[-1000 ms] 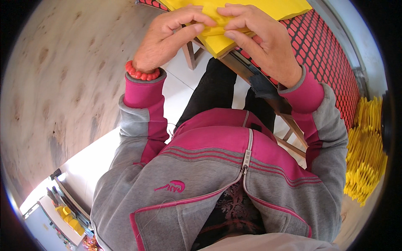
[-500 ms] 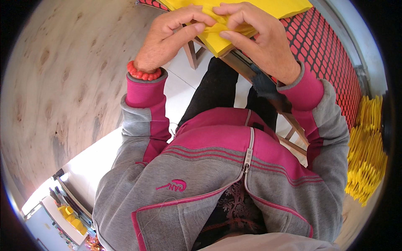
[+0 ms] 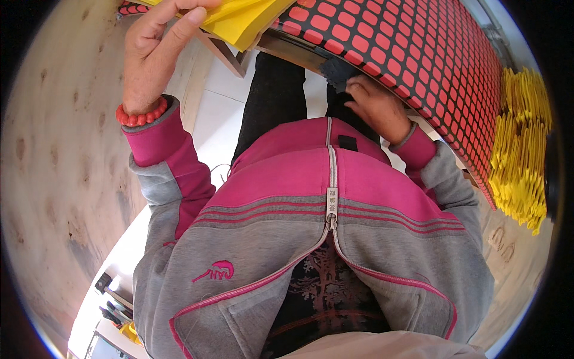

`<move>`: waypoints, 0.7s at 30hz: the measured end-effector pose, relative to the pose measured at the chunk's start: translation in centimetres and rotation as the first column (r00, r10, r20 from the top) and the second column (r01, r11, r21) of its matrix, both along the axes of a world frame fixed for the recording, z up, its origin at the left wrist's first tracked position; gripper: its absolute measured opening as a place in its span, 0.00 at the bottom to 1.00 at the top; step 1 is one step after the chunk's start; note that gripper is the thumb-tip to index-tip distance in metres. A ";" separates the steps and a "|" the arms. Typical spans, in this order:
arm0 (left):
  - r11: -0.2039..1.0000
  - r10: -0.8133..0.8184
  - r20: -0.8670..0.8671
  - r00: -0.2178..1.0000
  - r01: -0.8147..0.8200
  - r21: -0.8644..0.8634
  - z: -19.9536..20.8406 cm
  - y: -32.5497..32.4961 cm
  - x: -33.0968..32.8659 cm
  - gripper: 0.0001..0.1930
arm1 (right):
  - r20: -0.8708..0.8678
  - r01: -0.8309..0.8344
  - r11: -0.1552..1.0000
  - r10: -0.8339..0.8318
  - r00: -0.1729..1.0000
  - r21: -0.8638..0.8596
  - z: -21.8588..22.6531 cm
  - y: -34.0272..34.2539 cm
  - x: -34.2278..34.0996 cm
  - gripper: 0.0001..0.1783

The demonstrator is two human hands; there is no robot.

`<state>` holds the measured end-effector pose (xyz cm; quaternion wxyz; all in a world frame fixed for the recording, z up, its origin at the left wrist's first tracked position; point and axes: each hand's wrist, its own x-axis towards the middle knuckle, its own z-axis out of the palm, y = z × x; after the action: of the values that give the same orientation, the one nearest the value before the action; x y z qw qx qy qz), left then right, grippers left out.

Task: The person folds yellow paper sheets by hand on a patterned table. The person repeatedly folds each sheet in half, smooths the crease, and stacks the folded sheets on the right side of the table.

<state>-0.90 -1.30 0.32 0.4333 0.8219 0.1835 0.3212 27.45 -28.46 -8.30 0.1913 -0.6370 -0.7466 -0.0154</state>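
Note:
My left hand (image 3: 152, 57) is at the top edge, its thumb and fingers closed on the edge of a yellow sheet (image 3: 245, 24) that looks like paper. The sheet lies at the near edge of the table, partly cut off by the frame. Lowered beside the table's front edge, my right hand (image 3: 379, 107) is empty, with fingers loosely bent and a gap between them. Its fingertips are close to a dark blue-grey cloth (image 3: 338, 70) under the table edge; whether they touch it is unclear.
A red-and-black patterned cover (image 3: 388, 42) lies over the table. At the far right hangs or stands a thick bunch of folded yellow pieces (image 3: 520, 143). Along the left runs a wooden board surface (image 3: 60, 155). A wooden table leg (image 3: 224, 54) stands below the sheet.
My right hand has let go of the yellow sheet and dropped toward the dark cloth. My left hand and the sheet have shifted left and up in the view, as has the table.

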 end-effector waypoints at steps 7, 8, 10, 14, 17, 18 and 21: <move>0.998 -0.003 0.008 1.000 0.004 -0.062 0.0 -0.3 0.2 0.11 | -0.022 0.132 0.983 -0.135 0.991 -0.126 -5.0 -0.2 4.3 0.08; 0.998 -0.018 0.016 1.000 0.019 -0.055 0.1 -0.3 0.1 0.10 | 0.116 0.151 0.985 -0.141 0.983 -0.082 -5.2 0.2 4.3 0.08; 0.998 -0.050 0.029 0.998 0.051 -0.039 0.2 -0.4 0.2 0.10 | 0.285 0.178 0.981 -0.193 0.939 0.076 -5.5 0.8 4.1 0.08; 0.996 -0.090 0.041 0.995 0.090 0.018 0.6 -0.2 0.3 0.10 | 0.156 0.137 0.980 -0.159 0.975 0.142 -5.3 1.1 3.7 0.07; 0.995 -0.086 0.044 0.995 0.088 -0.039 0.5 -0.2 0.3 0.10 | 0.082 0.133 0.988 -0.139 0.987 0.079 -5.1 1.2 3.5 0.08; 0.996 -0.078 0.041 0.996 0.079 -0.034 0.5 -0.2 0.3 0.10 | 0.111 0.157 0.987 -0.160 0.981 0.036 -5.1 1.3 3.5 0.08; 0.994 -0.084 0.065 0.994 0.088 -0.057 0.2 -0.2 0.2 0.10 | 0.099 0.208 0.974 -0.200 0.975 -0.085 -5.7 2.0 3.6 0.12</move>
<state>-0.67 -1.49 0.51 0.4767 0.8052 0.1438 0.3220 31.07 -26.49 -14.03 0.1244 -0.7174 -0.6849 -0.0281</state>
